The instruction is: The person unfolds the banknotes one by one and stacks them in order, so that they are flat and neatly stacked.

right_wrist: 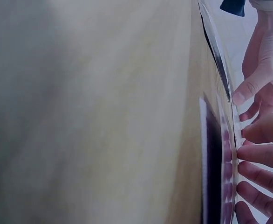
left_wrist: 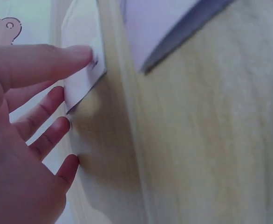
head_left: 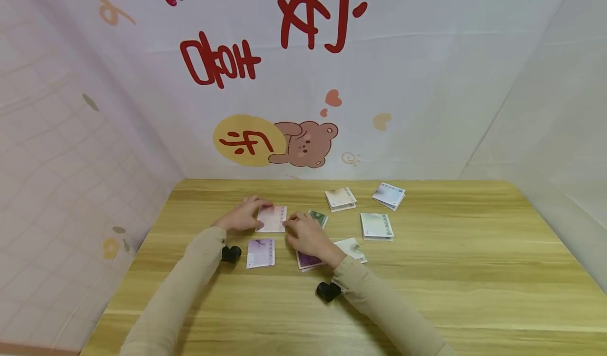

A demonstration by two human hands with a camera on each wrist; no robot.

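A pink folded paper note (head_left: 272,219), banknote-like, lies on the wooden table between the two hands. My left hand (head_left: 243,215) rests at its left side, with the thumb (left_wrist: 80,58) on the paper near a corner and the other fingers spread loosely by the edge. At the note's right edge is my right hand (head_left: 307,235), its fingertips right beside the paper and fingers stretched out. Beneath the right hand a darker purple note (head_left: 309,260) and a green note (head_left: 319,218) are partly hidden. A light purple folded note (head_left: 261,253) lies nearer the front.
To the right lie several more folded notes: a cream one (head_left: 340,198), a pale blue one (head_left: 389,195), a pale green one (head_left: 377,225) and a whitish one (head_left: 352,249) beside the right wrist. A printed cloth wall (head_left: 417,82) rises behind the table (head_left: 474,272).
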